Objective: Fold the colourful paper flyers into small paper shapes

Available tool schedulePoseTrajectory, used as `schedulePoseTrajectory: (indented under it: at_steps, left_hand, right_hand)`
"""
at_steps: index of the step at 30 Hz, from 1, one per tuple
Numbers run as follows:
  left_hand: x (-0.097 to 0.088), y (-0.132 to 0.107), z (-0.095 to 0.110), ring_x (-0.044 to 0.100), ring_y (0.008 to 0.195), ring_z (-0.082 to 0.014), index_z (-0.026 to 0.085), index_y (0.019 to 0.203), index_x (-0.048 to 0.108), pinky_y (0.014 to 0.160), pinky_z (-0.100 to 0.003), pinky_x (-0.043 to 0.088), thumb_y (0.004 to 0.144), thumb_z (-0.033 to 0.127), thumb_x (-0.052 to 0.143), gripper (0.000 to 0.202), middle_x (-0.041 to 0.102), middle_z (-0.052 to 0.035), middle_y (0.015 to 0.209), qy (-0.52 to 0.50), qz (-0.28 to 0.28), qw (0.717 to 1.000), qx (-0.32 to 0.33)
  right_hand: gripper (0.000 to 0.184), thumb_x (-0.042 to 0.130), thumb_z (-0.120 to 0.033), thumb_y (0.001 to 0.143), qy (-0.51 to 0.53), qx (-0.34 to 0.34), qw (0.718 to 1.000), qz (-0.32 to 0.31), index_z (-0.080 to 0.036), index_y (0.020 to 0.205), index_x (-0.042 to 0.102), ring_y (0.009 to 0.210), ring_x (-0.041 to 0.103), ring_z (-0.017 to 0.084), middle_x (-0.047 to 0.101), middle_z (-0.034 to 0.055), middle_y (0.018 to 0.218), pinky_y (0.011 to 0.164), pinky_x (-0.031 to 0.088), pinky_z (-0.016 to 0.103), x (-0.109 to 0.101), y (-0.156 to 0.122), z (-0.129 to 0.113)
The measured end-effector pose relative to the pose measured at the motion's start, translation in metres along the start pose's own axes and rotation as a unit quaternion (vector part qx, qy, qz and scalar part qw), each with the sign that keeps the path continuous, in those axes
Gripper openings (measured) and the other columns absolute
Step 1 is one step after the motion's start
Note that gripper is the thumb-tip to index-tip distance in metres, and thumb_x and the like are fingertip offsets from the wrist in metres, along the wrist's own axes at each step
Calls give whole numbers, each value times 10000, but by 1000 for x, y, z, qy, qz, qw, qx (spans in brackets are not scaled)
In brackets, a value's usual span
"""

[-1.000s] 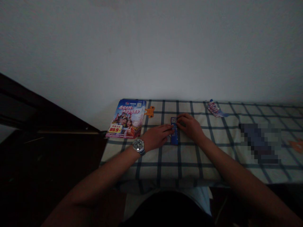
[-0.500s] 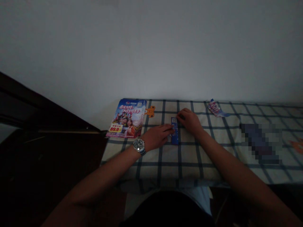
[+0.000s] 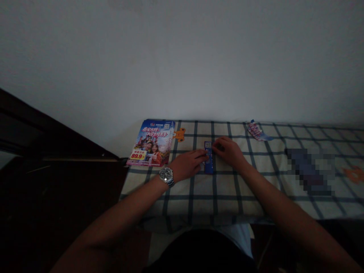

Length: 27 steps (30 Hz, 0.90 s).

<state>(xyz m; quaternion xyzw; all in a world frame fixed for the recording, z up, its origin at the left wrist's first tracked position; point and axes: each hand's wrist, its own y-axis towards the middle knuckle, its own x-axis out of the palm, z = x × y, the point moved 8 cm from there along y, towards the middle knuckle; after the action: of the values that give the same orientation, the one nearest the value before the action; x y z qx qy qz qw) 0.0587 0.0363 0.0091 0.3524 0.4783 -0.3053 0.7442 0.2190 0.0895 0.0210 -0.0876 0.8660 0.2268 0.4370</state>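
A narrow blue folded paper strip [image 3: 209, 163] lies on the checked cloth [image 3: 224, 189] in front of me. My left hand [image 3: 188, 164], with a wristwatch, rests flat beside it and its fingertips press the strip's left edge. My right hand [image 3: 229, 151] is curled at the strip's upper right, fingertips pinched against its top end. Both hands touch the strip.
A stack of colourful flyers [image 3: 152, 143] lies at the cloth's far left, with a small orange printed figure [image 3: 180, 134] beside it. A folded flyer piece [image 3: 256, 131] sits far right by the wall. A blurred dark object [image 3: 309, 170] lies to the right. Dark furniture [image 3: 51, 151] stands left.
My right hand has slid a little back down along the strip's top end. The left hand and the strip have stayed put.
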Motion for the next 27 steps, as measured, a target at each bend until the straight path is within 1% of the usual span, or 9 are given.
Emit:
schedulePoseTrajectory:
  at_steps: [4,7,9,15,19,23,27]
  left_hand:
    - [1,0,0,539,1363,-241,205,1410,549,1115,-412,516,911,112,575,508,518,-92,1509,0,-1,1000,0]
    - [1,0,-1,529,1374,-243,199,1420,540,1132,-412,501,917,116,567,511,513,-88,1517,2,-2,1000,-1]
    - [2,0,-1,517,1387,-243,193,1414,543,1135,-414,497,915,112,564,506,514,-93,1516,1,0,1000,2]
    - [2,0,-1,524,1380,-238,192,1401,552,1114,-415,514,909,107,566,499,527,-103,1498,1,0,1000,5]
    - [2,0,-1,512,1390,-238,204,1415,543,1135,-412,497,916,117,559,507,520,-88,1507,2,4,1000,1]
    - [3,0,-1,523,1379,-241,191,1405,556,1145,-408,487,919,122,554,491,520,-87,1509,5,-1,1000,-2]
    - [4,1,-2,530,1372,-239,192,1408,555,1126,-402,502,918,125,559,494,518,-88,1513,9,1,1000,-3]
  right_hand:
    - [31,661,-225,919,7,-13,1000,5,-229,919,692,914,652,224,663,59,982,814,538,357,-1,-14,-9]
    - [38,668,-225,920,9,-22,1000,5,-232,945,696,986,647,241,661,70,1039,883,537,385,1,-18,-12]
    - [43,678,-220,913,0,-23,1000,4,-233,947,700,999,642,251,664,72,1041,906,531,406,4,-19,-11]
    - [51,692,-223,899,-7,-23,1000,2,-238,942,713,998,637,260,673,73,1043,919,523,434,9,-20,-6]
    - [67,705,-207,881,-20,-21,1000,5,-242,935,720,1000,633,267,672,71,1046,911,522,442,8,-19,-8]
    - [69,711,-190,875,-34,-26,999,1,-241,921,719,999,635,273,678,74,1048,908,521,447,9,-19,-11]
    - [56,732,-214,872,-29,-36,999,-5,-238,922,726,1027,635,279,682,79,1087,934,521,465,11,-23,-11]
